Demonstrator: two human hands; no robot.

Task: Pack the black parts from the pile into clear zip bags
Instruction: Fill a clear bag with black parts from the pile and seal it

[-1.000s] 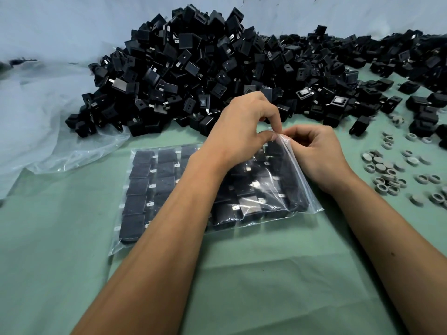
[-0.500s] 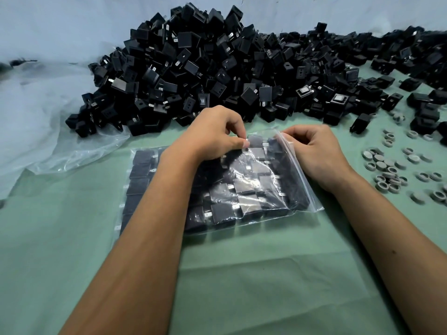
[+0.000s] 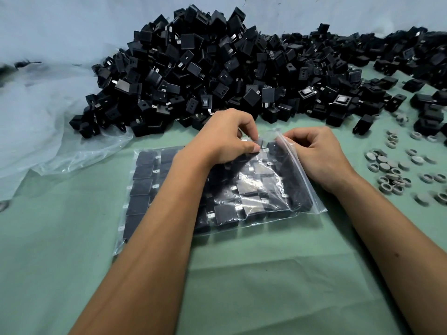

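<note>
Pinching the far edge of a clear zip bag (image 3: 266, 189) packed with black parts (image 3: 225, 215), my left hand (image 3: 225, 136) and right hand (image 3: 316, 153) both keep a closed grip on it beside the pile (image 3: 205, 76).

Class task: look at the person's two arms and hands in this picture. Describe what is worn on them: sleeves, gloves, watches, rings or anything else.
Both forearms are bare as far as the frame shows: no sleeve is visible on either. The left hand and the right hand wear no gloves, and no watch, bracelet or ring shows on either. The fingernails that show look short and plain. The right forearm carries one small dark spot.
</note>
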